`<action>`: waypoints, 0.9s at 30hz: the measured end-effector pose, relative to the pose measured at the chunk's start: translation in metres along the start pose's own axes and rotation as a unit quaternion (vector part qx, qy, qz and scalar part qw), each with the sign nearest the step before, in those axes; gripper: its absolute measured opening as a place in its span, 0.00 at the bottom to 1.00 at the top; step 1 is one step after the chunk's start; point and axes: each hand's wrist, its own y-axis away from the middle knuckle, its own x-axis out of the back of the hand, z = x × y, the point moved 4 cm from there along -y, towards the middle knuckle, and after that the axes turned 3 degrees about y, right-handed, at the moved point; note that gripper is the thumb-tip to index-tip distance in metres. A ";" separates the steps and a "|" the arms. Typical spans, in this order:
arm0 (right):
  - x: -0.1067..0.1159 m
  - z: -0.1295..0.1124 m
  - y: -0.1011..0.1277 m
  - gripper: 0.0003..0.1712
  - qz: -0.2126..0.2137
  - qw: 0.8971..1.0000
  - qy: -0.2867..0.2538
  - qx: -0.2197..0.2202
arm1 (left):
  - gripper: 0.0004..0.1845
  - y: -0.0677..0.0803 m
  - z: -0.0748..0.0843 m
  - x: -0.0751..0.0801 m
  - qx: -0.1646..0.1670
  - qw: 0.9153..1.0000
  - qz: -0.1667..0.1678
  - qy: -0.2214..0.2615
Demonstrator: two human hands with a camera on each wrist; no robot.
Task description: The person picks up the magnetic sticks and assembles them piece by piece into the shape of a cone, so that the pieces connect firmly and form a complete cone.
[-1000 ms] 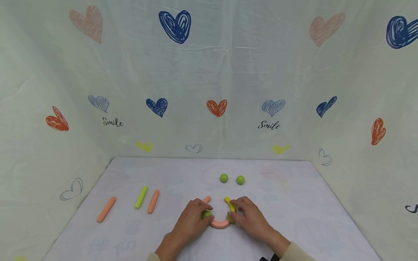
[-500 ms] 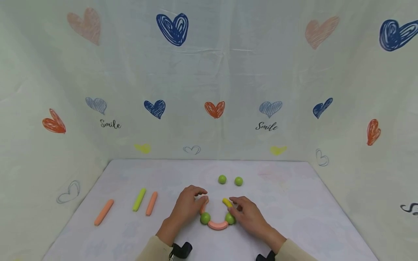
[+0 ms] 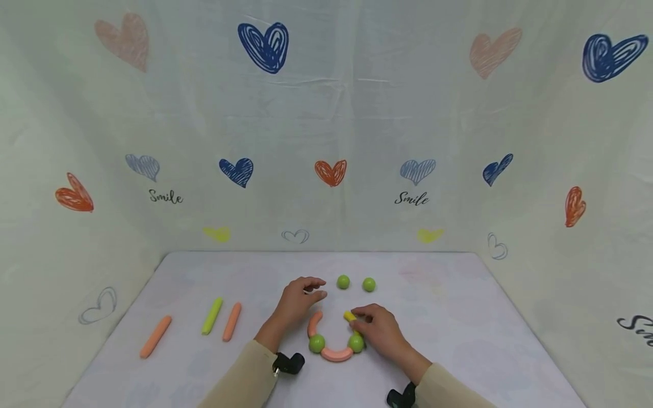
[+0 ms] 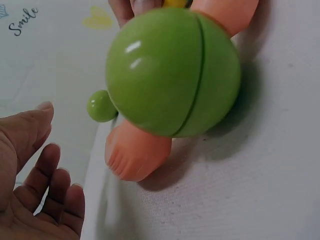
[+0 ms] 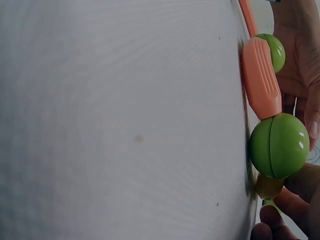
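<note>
On the white table [image 3: 459,351], I see the right hand [image 3: 380,331] pinch the yellow piece [image 3: 349,315] next to a green ball [image 3: 356,343]. The left hand [image 3: 296,301] has its fingers apart and holds nothing. Only the right wrist view shows me grooves on the orange piece [image 5: 262,79] touching that ball.

A yellow piece [image 3: 349,316] is pinched by the right hand [image 3: 380,331], its near end, half hidden, apparently seated against a green ball [image 3: 356,342]. That ball is linked by a curved peach piece [image 3: 337,355] to a second green ball [image 3: 317,343], touched by another peach piece [image 3: 314,324]. Near the left hand [image 3: 297,300], a separate green ball [image 3: 343,281] is seen.
</note>
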 end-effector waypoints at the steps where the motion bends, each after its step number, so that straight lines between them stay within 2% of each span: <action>1: 0.000 0.000 0.000 0.18 -0.002 1.000 0.000 -0.002 | 0.15 -0.004 0.000 -0.001 0.001 1.000 -0.004 -0.001; 9: -0.002 0.002 0.001 0.17 -0.012 1.000 -0.008 -0.001 | 0.18 -0.034 0.001 -0.011 0.006 0.999 -0.047 -0.012; 16: -0.002 0.000 0.003 0.17 -0.020 1.000 -0.022 0.003 | 0.20 -0.050 0.005 -0.017 -0.006 0.994 -0.099 -0.045; 22: -0.002 0.002 0.003 0.17 -0.017 1.000 -0.023 0.001 | 0.23 -0.061 0.007 -0.021 -0.032 0.984 -0.145 -0.097; 27: 0.000 0.004 0.002 0.16 -0.008 1.000 -0.018 0.006 | 0.27 -0.068 0.011 -0.030 -0.053 0.975 -0.182 -0.118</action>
